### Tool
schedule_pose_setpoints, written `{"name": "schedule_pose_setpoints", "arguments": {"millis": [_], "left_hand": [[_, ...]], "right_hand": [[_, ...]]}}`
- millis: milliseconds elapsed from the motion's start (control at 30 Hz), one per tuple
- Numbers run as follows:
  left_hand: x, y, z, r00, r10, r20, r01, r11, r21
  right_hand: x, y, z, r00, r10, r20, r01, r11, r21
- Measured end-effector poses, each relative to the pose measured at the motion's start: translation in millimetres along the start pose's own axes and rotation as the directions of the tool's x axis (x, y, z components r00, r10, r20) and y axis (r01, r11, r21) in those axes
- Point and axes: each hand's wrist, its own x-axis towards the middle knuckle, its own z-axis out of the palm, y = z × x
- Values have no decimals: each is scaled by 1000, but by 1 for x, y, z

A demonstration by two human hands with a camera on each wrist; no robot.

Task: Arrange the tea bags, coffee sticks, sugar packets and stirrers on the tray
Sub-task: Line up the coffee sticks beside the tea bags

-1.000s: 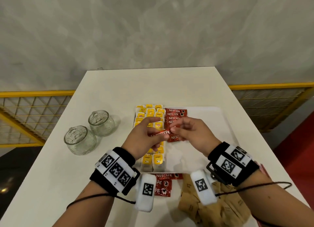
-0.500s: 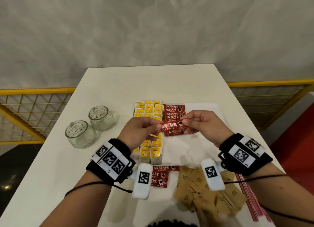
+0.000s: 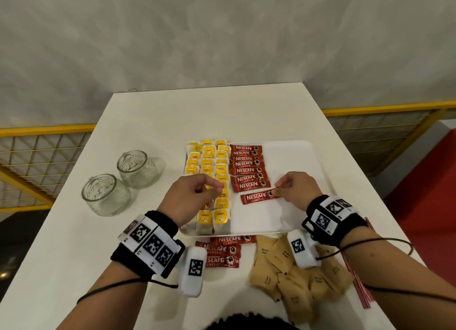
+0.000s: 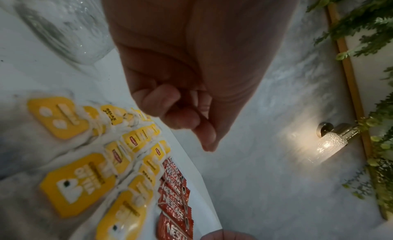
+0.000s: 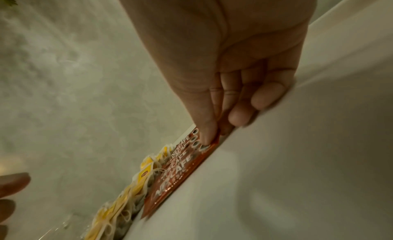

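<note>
On the tray [image 3: 296, 157], the right hand [image 3: 296, 189] pinches one end of a coffee stick [image 3: 256, 197] that lies slightly tilted, just below the stick row [image 3: 248, 169] and apart from it. The left hand [image 3: 192, 196] hovers over the tea bags [image 3: 209, 162], fingers curled and seemingly empty. Released as it lies, the stick would sit askew. Slid up too hard, it could shove the overlapped row crooked or snag the tea-bag string [image 3: 235, 174] lying across it.

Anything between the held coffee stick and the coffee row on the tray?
Nothing visible. The right hand pinches the coffee stick just below the coffee row, bare tray between. The left hand hangs aside over the tea bags.
</note>
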Motion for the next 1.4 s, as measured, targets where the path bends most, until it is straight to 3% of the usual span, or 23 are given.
{"name": "schedule_pose_setpoints", "arguments": {"millis": [400, 533, 633, 733, 833, 933, 1033, 1133, 1400], "left_hand": [[3, -14, -10, 999, 29, -17, -28, 999, 45], [-10, -19, -14, 990, 130, -54, -117, 973, 199], [-28, -26, -14, 969, 244, 26, -228, 856, 465], [-48, -27, -8, 956, 164, 242, -287, 673, 682], [-63, -28, 3, 922, 45, 384, -357, 478, 802], [-73, -32, 12, 910, 9, 414, -385, 388, 837], [-82, -36, 13, 911, 0, 412, -384, 358, 851], [-93, -39, 11, 921, -7, 389, -356, 388, 850], [-92, -41, 22, 916, 15, 401, -371, 414, 831]], "right_hand": [[11, -9, 6, 999, 53, 10, -53, 998, -20], [-6, -14, 2, 998, -12, -58, 9, 999, -48], [-42, -26, 8, 976, -216, 1, 216, 976, -42], [-81, -37, 23, 895, -345, 283, 381, 921, -81], [-98, -42, 36, 834, -353, 424, 491, 824, -281], [-104, -44, 44, 835, -340, 432, 534, 692, -486], [-113, -42, 50, 831, -321, 453, 534, 686, -494], [-120, -41, 52, 829, -327, 455, 534, 707, -465], [-125, -45, 58, 874, -285, 394, 481, 622, -617]]}}
